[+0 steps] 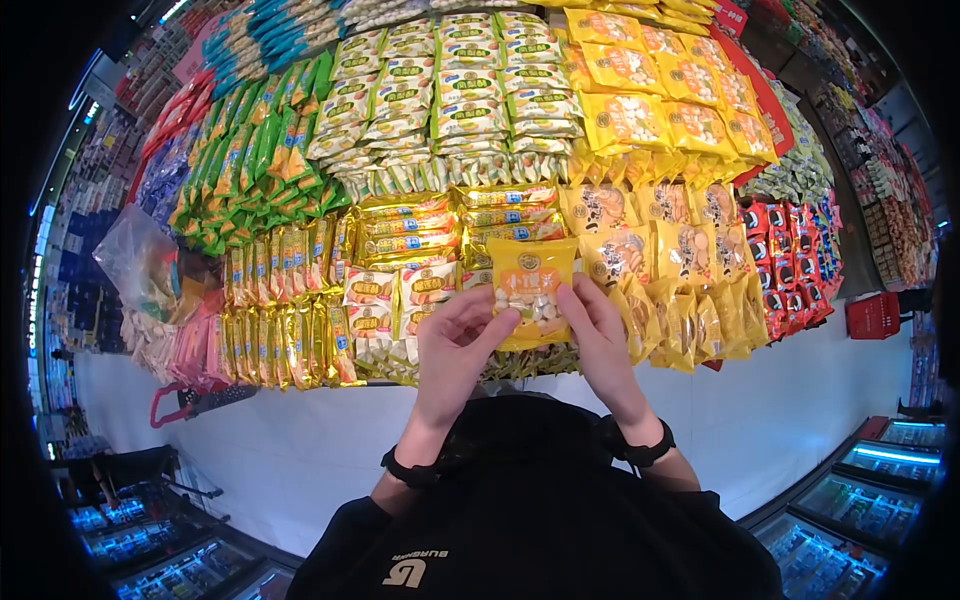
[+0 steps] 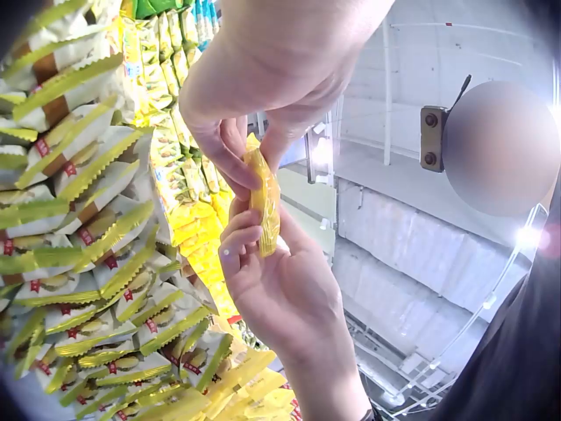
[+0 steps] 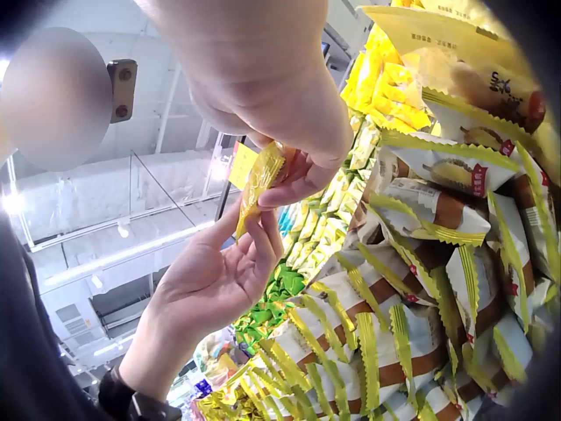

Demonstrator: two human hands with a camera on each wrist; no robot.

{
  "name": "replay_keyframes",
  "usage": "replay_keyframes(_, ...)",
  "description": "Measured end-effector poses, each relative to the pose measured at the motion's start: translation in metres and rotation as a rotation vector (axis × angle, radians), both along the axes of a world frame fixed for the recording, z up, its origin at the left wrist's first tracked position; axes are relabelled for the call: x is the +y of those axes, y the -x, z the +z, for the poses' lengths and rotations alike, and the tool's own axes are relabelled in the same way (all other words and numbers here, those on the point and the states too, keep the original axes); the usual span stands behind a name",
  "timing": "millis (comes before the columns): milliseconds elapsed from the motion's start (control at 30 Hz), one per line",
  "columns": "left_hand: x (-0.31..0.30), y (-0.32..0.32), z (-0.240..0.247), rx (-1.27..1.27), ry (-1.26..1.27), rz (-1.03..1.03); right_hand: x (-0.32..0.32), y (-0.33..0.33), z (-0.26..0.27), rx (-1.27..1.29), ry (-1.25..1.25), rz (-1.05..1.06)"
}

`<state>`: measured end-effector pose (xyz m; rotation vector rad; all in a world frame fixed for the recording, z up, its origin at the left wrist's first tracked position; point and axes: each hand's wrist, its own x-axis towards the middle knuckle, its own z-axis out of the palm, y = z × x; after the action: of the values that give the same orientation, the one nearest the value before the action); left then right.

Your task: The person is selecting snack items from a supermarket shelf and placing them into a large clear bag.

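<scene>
Between both hands stands a small yellow snack packet, its printed front with white round pieces facing the head camera. My left hand pinches its left side, thumb over the front. My right hand grips the right edge between thumb and fingers. In the left wrist view the packet shows edge-on, with the left hand above and the right hand opposite. The right wrist view also has the packet held by the right hand and the left hand.
Behind the hands rises a display of stacked snack packets: green ones, white-and-green ones, gold ones and yellow ones. A clear plastic bag hangs at left. A red basket stands at far right, freezers behind.
</scene>
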<state>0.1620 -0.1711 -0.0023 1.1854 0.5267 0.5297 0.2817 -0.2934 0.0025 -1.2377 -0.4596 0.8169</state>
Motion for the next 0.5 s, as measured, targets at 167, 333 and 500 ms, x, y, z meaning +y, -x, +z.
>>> replay_keyframes(167,0.0024,0.0004,-0.001,0.009,-0.013,-0.007,0.0025,-0.0002,-0.0057,-0.029,-0.026,-0.008)
replay_keyframes(333,0.0035,-0.0003,0.0001,-0.008,-0.035,-0.008,0.0039,0.0,-0.003,-0.014,-0.023,-0.002)
replay_keyframes(500,0.0031,-0.0024,-0.0013,-0.026,-0.029,-0.008,0.0037,-0.0008,-0.0044,-0.048,-0.028,-0.013)
